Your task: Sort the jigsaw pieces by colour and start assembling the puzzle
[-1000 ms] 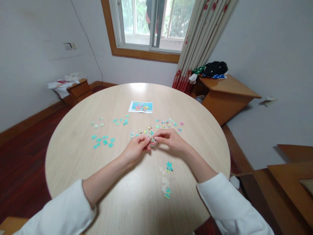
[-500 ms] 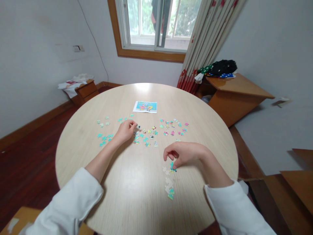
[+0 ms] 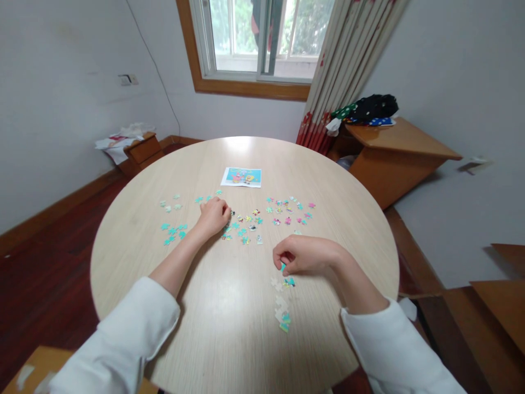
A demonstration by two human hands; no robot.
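Your right hand [image 3: 307,254] pinched a teal jigsaw piece [image 3: 283,266] nearer you and right of the picture sheet [image 3: 241,178]; probably light, stiff card, it suited an edge hold. The grip of your left hand [image 3: 214,215] could not be told.

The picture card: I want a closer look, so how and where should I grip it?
Probably take the picture card by the white margin along its left edge, coming from the left: it looks flat, so sliding a fingernail under should help, and that strip lies outside the printed scene.
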